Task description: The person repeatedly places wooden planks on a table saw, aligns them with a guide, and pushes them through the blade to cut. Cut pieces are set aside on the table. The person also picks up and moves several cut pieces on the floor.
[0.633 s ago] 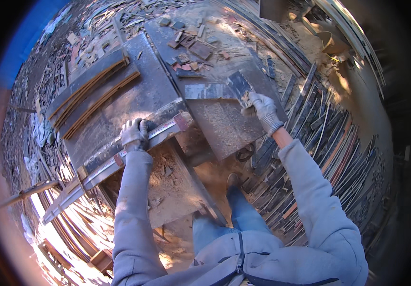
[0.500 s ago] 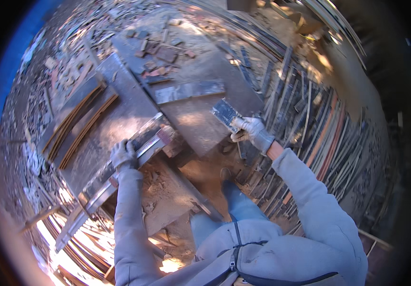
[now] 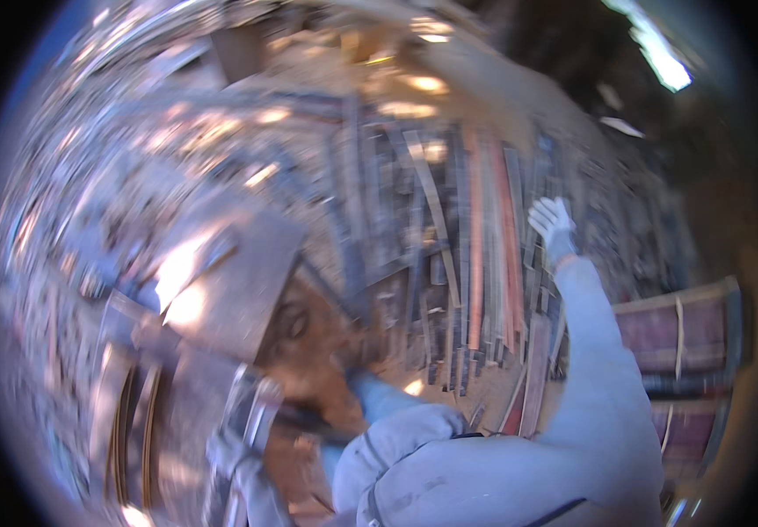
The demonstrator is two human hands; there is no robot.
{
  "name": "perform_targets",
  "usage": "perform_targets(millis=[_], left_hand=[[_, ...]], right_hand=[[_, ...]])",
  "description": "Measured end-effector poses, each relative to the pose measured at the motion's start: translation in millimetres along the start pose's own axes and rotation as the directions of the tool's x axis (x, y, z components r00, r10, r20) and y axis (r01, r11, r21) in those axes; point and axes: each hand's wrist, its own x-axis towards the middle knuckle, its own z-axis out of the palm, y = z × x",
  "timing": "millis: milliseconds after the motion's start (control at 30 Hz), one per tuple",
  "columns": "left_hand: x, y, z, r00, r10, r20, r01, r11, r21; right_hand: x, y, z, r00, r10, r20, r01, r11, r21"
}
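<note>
My right hand, in a pale work glove, reaches out over the stack of long strips on the right. Its fingers are spread, and nothing shows in them. At lower left my gloved left hand lies at the metal bar along the edge of a worktable. Motion smears those fingers, so their grip is unclear. Thin brown curved strips rest on that table, left of the hand.
Long wooden and metal strips lie side by side ahead of me. A flat sheet-topped surface stands beyond the worktable. Dark red panels in a frame are at the right. Scrap pieces cover the ground at far left.
My view and body have turned right. The flat dark block that my right hand held is no longer in it, and that hand has swung out to the right, fingers spread.
</note>
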Motion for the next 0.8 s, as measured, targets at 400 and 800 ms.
perform_targets(millis=[400,800], left_hand=[[-69,5,-20,0.979,0.023,0.203,0.015,0.983,-0.184],[52,-75,-98,0.980,0.189,-0.065,-0.186,0.981,0.051]], right_hand=[[-435,357,273,0.245,0.487,0.839,0.777,0.419,-0.470],[-490,300,428,0.037,0.400,0.916,0.101,0.910,-0.402]])
